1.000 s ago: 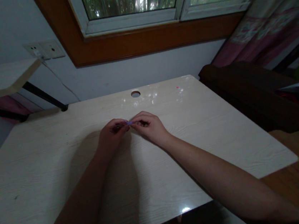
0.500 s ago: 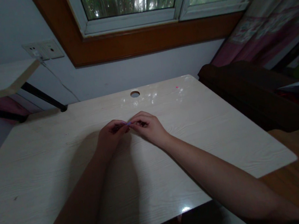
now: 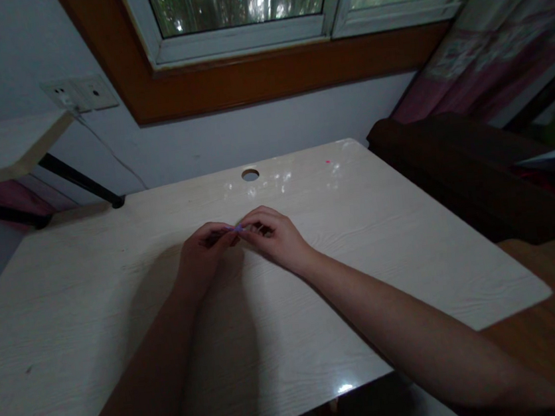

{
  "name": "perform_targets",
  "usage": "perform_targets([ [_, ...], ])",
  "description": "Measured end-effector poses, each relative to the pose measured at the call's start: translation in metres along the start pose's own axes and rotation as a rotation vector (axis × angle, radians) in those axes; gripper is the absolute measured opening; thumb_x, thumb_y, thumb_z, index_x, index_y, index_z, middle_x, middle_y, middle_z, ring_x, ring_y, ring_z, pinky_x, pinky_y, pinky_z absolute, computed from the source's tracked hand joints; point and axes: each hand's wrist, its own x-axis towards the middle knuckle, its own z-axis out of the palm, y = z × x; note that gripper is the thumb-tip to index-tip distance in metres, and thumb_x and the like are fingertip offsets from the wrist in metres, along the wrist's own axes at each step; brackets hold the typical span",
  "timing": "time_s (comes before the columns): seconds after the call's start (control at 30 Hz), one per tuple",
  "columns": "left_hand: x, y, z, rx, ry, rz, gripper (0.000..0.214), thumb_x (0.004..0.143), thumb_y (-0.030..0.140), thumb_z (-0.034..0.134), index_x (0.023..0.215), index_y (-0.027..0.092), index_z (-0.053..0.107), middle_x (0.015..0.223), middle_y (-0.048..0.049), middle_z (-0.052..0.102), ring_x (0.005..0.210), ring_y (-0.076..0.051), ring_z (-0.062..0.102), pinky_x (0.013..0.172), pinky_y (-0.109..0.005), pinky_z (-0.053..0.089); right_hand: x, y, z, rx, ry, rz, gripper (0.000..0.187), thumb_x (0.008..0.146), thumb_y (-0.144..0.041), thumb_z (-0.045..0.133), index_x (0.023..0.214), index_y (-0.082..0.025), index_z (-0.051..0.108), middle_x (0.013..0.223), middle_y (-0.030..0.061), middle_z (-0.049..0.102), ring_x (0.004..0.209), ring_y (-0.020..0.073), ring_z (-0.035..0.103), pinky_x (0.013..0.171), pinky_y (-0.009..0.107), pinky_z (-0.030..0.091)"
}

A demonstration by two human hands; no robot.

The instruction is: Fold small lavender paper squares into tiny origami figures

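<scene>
A tiny purple-blue piece (image 3: 238, 228) shows between my fingertips over the middle of the pale wood-grain table (image 3: 391, 242); most of it is covered, and its kind cannot be made out. From the left, my left hand (image 3: 205, 248) pinches it between thumb and fingers. My right hand (image 3: 276, 235) closes on it from the other side, thumb and index finger pressed together. The fingertips of both hands meet at the piece. Beneath the left hand and forearm a soft shadow falls on the tabletop.
A round cable hole (image 3: 250, 175) lies near the table's back edge, with a small pink spot (image 3: 328, 161) to its right. At the left stands a raised shelf (image 3: 15, 148) on black legs. Dark wooden furniture (image 3: 454, 174) borders the table's right side.
Both hands keep their pinch in nearly the same place. Only a very slight shift of the hands shows.
</scene>
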Motion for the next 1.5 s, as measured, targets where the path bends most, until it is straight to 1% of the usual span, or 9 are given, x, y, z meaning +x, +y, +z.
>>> perform_targets([
  [0.13, 0.001, -0.001, -0.001, -0.056, 0.067, 0.001, 0.019, 0.075, 0.034, 0.078, 0.086, 0.019, 0.072, 0.08, -0.0041, 0.075, 0.074, -0.017, 0.071, 0.075, -0.03, 0.057, 0.0, 0.003, 0.004, 0.147, 0.079, 0.156, 0.025, 0.081, -0.038, 0.072, 0.098, -0.021, 0.069, 0.089, 0.0025, 0.065, 0.069, 0.0109, 0.057, 0.062, 0.024, 0.046],
  [0.3, 0.0, -0.001, -0.002, -0.143, 0.079, 0.007, 0.016, 0.073, 0.03, 0.08, 0.081, 0.019, 0.073, 0.077, -0.0027, 0.074, 0.072, -0.015, 0.069, 0.072, -0.029, 0.056, 0.0, 0.002, 0.007, 0.497, -0.033, 0.384, 0.023, 0.082, -0.039, 0.068, 0.085, -0.017, 0.071, 0.077, 0.0029, 0.069, 0.067, 0.012, 0.061, 0.065, 0.026, 0.049],
  [0.4, -0.001, 0.002, -0.002, -0.092, 0.04, 0.001, 0.014, 0.073, 0.029, 0.08, 0.079, 0.019, 0.073, 0.077, -0.003, 0.074, 0.074, -0.016, 0.069, 0.074, -0.029, 0.056, 0.001, 0.001, 0.008, 0.641, -0.088, 0.422, 0.022, 0.081, -0.039, 0.07, 0.087, -0.018, 0.074, 0.081, 0.0036, 0.071, 0.069, 0.0118, 0.062, 0.066, 0.026, 0.049],
  [0.57, -0.001, -0.001, -0.004, -0.036, 0.048, 0.016, 0.017, 0.072, 0.032, 0.08, 0.081, 0.02, 0.073, 0.08, -0.0033, 0.075, 0.076, -0.017, 0.07, 0.074, -0.03, 0.057, 0.002, 0.001, 0.008, 0.762, -0.033, 0.438, 0.016, 0.075, -0.033, 0.077, 0.083, -0.019, 0.075, 0.077, 0.002, 0.07, 0.068, 0.011, 0.061, 0.064, 0.025, 0.048],
  [0.67, 0.0, -0.004, -0.005, -0.022, 0.031, 0.019, 0.018, 0.073, 0.033, 0.08, 0.082, 0.019, 0.072, 0.079, -0.003, 0.074, 0.076, -0.017, 0.07, 0.075, -0.03, 0.057, 0.002, -0.001, 0.008, 0.744, -0.018, 0.435, 0.016, 0.073, -0.032, 0.079, 0.081, -0.019, 0.074, 0.075, 0.0014, 0.069, 0.066, 0.0113, 0.06, 0.063, 0.025, 0.048],
  [0.93, -0.004, -0.002, 0.001, -0.069, -0.051, 0.079, 0.025, 0.07, 0.031, 0.082, 0.086, 0.019, 0.068, 0.083, -0.0029, 0.072, 0.079, -0.017, 0.071, 0.078, -0.03, 0.058, 0.001, -0.002, 0.009, 0.501, 0.015, 0.328, 0.015, 0.076, -0.034, 0.075, 0.08, -0.019, 0.072, 0.066, -0.0008, 0.065, 0.061, 0.0108, 0.056, 0.059, 0.025, 0.043],
  [1.13, -0.004, -0.004, -0.001, 0.058, 0.002, 0.155, 0.019, 0.074, 0.03, 0.079, 0.086, 0.019, 0.07, 0.081, -0.0025, 0.071, 0.077, -0.016, 0.069, 0.074, -0.028, 0.055, 0.0, -0.005, 0.007, 0.324, 0.066, 0.196, 0.016, 0.079, -0.036, 0.074, 0.085, -0.02, 0.074, 0.077, 0.0011, 0.066, 0.068, 0.0119, 0.059, 0.064, 0.026, 0.045],
  [1.3, -0.002, -0.007, -0.003, 0.076, 0.04, 0.288, 0.016, 0.074, 0.032, 0.079, 0.08, 0.02, 0.071, 0.08, -0.0037, 0.071, 0.077, -0.018, 0.067, 0.073, -0.031, 0.054, -0.001, -0.008, 0.005, 0.232, 0.066, 0.137, 0.015, 0.082, -0.037, 0.072, 0.086, -0.023, 0.075, 0.082, 0.0022, 0.065, 0.071, 0.0133, 0.06, 0.065, 0.028, 0.047],
  [1.5, -0.004, -0.004, -0.002, 0.076, 0.083, 0.296, 0.014, 0.075, 0.03, 0.079, 0.079, 0.02, 0.071, 0.079, -0.0031, 0.071, 0.075, -0.016, 0.066, 0.072, -0.029, 0.053, -0.002, -0.013, 0.002, 0.162, 0.061, 0.058, 0.009, 0.085, -0.032, 0.07, 0.089, -0.025, 0.076, 0.087, 0.0032, 0.068, 0.081, 0.0158, 0.062, 0.071, 0.03, 0.049],
])
